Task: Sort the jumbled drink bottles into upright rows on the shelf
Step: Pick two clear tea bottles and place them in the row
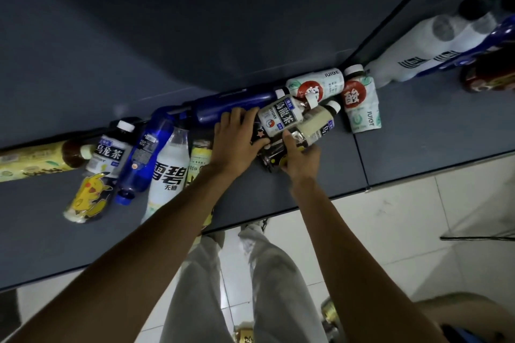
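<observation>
Jumbled bottles lie on the grey shelf (418,131). My left hand (237,139) grips a dark bottle with star marks (257,136), fingers curled over it. My right hand (299,159) holds the same dark bottle's lower end (269,160), its forefinger pointing up at a pale milk-tea bottle (315,125). Above lies a white oolong tea bottle (278,117). Two juice bottles (320,86) (361,103) lie at the right. To the left lie a white Sprite bottle (167,172), a blue bottle (145,156) and a Pikachu bottle (89,195).
A long dark blue bottle (234,108) lies against the back wall. White and blue bottles (434,50) stand upright in the right compartment. A yellow-labelled bottle (36,159) lies at far left. Below the shelf edge are my legs, white floor tiles and a basket (459,315).
</observation>
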